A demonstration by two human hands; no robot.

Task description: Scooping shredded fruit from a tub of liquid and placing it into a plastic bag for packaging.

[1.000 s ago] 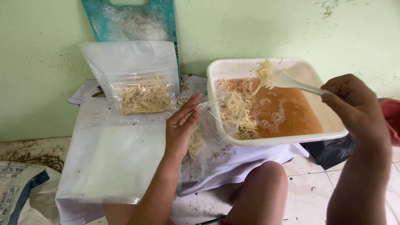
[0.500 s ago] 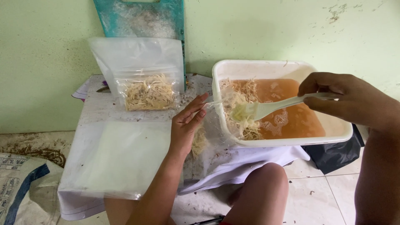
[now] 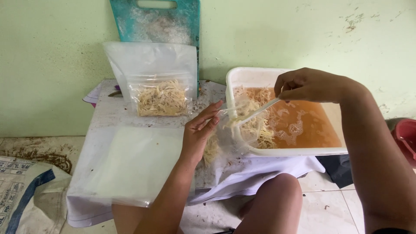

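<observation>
Head view: the white tub (image 3: 242,76) of orange-brown liquid and pale shredded strips (image 3: 255,130) serves as the landmark, sitting on the right part of a low table covered with white cloth (image 3: 260,173). Reaching over the tub's near-left corner, the right hand (image 3: 303,84) has its fingers pinched tight on the handle of a white plastic fork (image 3: 260,112), whose tines dip down among the strips. Just left of the tub's rim, the left hand (image 3: 197,132) holds a clear plastic bag (image 3: 225,138) with fingers loosely curled around its mouth, keeping it open against the tub's edge; some strips already lie at the bag's bottom, just outside the tub.

The step in hand looks like forking drained strips out of the tub into the open bag. The next move would call for lifting a forkful clear of the liquid, letting it drip, and carrying it across the rim into the bag's mouth without spilling on the cloth.

Farther left of the tub, a filled pouch (image 3: 161,99) of the same strips stands upright against the green wall, in front of a teal cutting board (image 3: 156,21). A flat stack of empty bags (image 3: 130,164) lies on the table, nearer the person than the pouch.
</observation>
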